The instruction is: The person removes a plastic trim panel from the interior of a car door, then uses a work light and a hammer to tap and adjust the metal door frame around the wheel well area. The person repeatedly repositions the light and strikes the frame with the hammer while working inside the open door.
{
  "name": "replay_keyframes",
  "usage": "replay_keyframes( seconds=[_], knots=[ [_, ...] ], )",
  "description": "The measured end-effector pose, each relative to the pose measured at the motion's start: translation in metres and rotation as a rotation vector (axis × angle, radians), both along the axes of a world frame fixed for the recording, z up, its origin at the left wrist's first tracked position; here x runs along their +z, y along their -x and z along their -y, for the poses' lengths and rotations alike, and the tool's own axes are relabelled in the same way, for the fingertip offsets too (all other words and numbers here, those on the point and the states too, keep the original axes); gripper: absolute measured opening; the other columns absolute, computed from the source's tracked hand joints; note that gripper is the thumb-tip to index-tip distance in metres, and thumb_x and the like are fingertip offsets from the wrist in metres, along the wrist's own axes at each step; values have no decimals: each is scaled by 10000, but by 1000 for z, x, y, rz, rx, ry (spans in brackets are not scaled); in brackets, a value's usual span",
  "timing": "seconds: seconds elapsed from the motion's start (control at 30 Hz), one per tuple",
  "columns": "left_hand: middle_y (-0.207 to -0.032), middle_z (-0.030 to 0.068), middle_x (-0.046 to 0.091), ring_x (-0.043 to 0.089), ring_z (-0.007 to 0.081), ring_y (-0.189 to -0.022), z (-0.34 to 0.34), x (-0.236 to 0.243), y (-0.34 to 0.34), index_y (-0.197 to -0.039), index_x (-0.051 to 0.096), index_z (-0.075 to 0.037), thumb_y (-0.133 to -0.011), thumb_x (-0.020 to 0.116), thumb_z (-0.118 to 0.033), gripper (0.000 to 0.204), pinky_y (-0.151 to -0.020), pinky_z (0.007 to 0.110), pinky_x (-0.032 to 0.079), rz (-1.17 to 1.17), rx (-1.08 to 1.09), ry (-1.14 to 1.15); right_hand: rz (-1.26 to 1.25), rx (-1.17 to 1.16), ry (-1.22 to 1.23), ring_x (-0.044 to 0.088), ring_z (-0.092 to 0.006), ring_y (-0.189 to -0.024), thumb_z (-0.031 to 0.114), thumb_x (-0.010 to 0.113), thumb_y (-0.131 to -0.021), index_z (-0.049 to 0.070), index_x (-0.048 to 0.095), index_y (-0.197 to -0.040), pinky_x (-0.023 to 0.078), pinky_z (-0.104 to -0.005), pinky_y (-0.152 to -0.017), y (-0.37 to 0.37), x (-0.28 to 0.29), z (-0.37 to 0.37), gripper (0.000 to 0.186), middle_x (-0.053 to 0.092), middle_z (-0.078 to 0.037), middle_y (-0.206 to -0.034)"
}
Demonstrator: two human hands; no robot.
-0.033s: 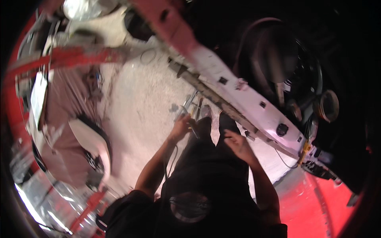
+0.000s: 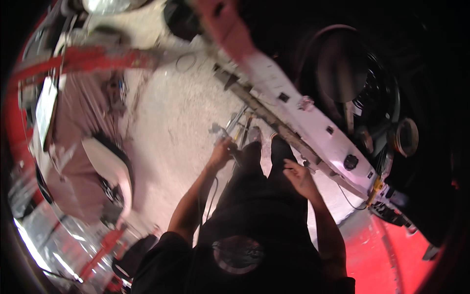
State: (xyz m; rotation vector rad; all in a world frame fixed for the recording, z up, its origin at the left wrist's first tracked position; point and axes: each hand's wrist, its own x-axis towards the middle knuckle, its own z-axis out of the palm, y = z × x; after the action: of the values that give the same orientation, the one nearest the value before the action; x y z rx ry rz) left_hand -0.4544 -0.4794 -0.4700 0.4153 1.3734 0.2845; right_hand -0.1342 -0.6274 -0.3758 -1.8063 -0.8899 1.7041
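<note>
My left hand (image 2: 224, 151) is closed around a dark hand tool (image 2: 236, 156); blur and my fingers hide its kind. A black cable (image 2: 213, 196) hangs from that side along my forearm. My right hand (image 2: 296, 175) hovers over my right thigh, its fingers loosely bent and slightly apart, with nothing visible in them. Just right of it runs a long pale painted car-body rail (image 2: 313, 117), slanting from top centre to lower right. Beyond my left hand, metal rods or stand parts (image 2: 237, 120) stand on the floor by my shoe (image 2: 254, 134).
A draped brown cover (image 2: 78, 147) with a white curved panel (image 2: 105, 159) lies at left. Behind it stretches a red beam (image 2: 98, 59). Clear plastic sheeting (image 2: 49, 255) is at lower left. A red panel (image 2: 372, 245) sits at lower right, below a yellow clamp-like piece (image 2: 376, 190).
The rail has shifted slightly right in view and the left-side cover slightly left. My left hand has turned a little and moved slightly up; my right hand has moved slightly right.
</note>
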Motion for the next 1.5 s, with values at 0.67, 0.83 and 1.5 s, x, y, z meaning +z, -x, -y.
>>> replay_keyframes(
  seconds=[0.67,0.83,1.5],
  knots=[
    [-714,108,549,562,240,-552,169,-206,206,-1030,614,21,-974,465,-333,388,-489,414,463,-482,-238,254,443,363,68,707,-241,-823,171,656,-960,-37,649,-1312,550,-343,-775,14,-10,-4,409,728,-175,-966],
    [-796,143,582,581,266,-632,189,-220,217,-1125,604,24,-965,440,-287,386,-589,470,505,-553,-185,241,466,429,146,708,-267,-884,191,637,-978,-56,645,-1304,549,-363,-804,9,-7,7,409,727,-212,-1010],
    [-1112,109,667,673,272,-876,138,-133,118,-1392,598,-63,-983,616,-349,500,-753,493,598,-39,-314,113,531,302,-89,728,-341,-898,223,666,-933,-6,673,-1261,552,-411,-794,35,26,-6,400,738,-203,-965]
  ],
)
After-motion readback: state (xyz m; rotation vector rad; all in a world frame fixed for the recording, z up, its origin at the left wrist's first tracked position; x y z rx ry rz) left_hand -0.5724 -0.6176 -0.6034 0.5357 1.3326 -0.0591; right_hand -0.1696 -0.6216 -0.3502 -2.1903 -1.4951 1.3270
